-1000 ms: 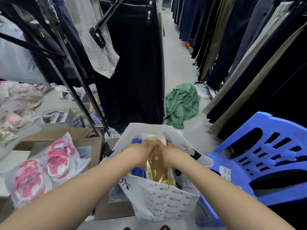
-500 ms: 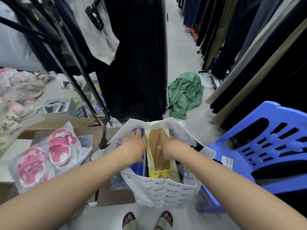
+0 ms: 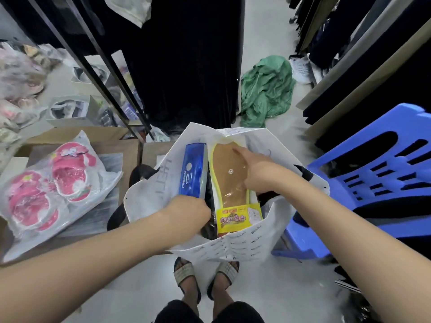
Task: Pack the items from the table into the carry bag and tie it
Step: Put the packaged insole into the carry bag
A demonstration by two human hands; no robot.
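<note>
Head view: the white carry bag (image 3: 242, 247) stands open at the centre of the frame, just above the person's sandalled feet (image 3: 206, 273). Its near wall carries rows of small dark lettering, and black handles (image 3: 305, 172) show at its left and right edges. Two flat packs stand on edge inside it, side by side. The left one is a blue pack (image 3: 192, 169) with white lettering along its side. The right one is an insole pack (image 3: 229, 173): a brown insole with a yellow rim under clear plastic, and a yellow label card with red script at its near end.

The left hand (image 3: 186, 213) reaches into the bag's near-left corner, at the near end of the blue pack; its fingers are hidden inside, so its grip cannot be told. The right hand (image 3: 258, 172) lies on the right side of the insole pack, fingers stretched out over the plastic and not closed around anything.

At lower left, a clear bag of pink sandals (image 3: 50, 183) lies on the table (image 3: 121, 148), well apart from the carry bag. A blue plastic chair (image 3: 373, 159) stands just right of the bag. A green cloth (image 3: 265, 89) lies on the floor in the upper middle.
</note>
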